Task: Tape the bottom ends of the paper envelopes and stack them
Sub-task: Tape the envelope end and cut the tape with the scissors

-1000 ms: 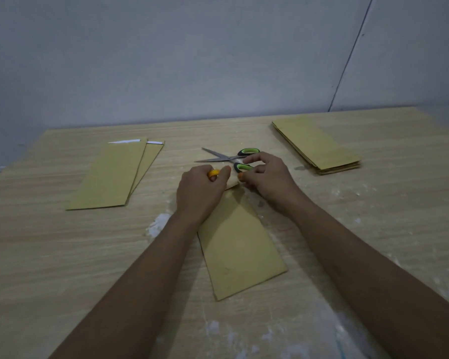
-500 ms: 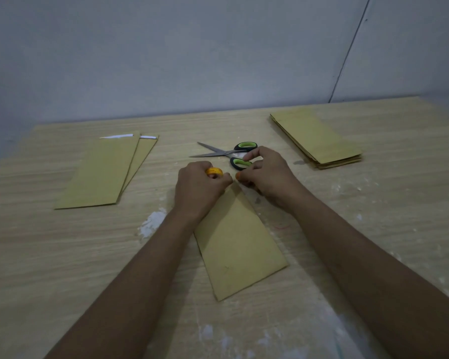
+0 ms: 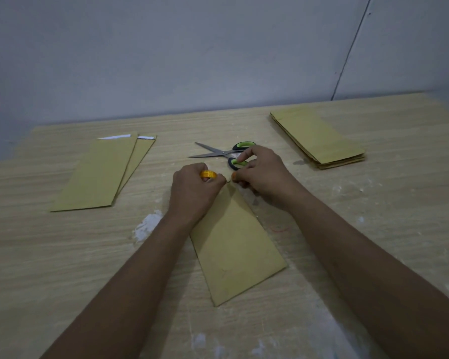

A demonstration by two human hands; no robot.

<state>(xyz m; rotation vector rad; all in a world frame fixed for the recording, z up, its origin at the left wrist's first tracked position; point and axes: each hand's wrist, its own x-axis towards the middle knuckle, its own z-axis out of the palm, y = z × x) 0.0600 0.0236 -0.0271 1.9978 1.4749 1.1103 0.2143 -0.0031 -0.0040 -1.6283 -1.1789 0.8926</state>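
The envelope (image 3: pixel 233 244) being worked on lies flat on the wooden counter (image 3: pixel 373 203), directly in front of the person, with its far end tucked under both hands. The left hand (image 3: pixel 193 193) is curled around a small yellow tape roll (image 3: pixel 208 174) and holds it at the far left corner of that envelope. The right hand (image 3: pixel 263 172) sits just beside it, fingertips pinched together close to the roll; the tape strip itself is too thin to make out, so what is pinched cannot be confirmed. Both hands cover the envelope's far edge, and the left forearm crosses its left margin. A pair of scissors (image 3: pixel 218 152) with green and black handles lies on the counter directly behind the hands, blades pointing left and slightly apart; the right hand's fingers overlap the nearer handle loop in this view. To the left, well apart, two envelopes (image 3: pixel 101 174) lie overlapped and fanned, with white strips showing at their far ends. At the far right, a neat stack of envelopes (image 3: pixel 319 138) rests on the counter. White powdery smudges (image 3: pixel 145 226) mark the counter surface near the left forearm and along the near edge. A plain grey wall (image 3: pixel 192 60) stands behind the counter.
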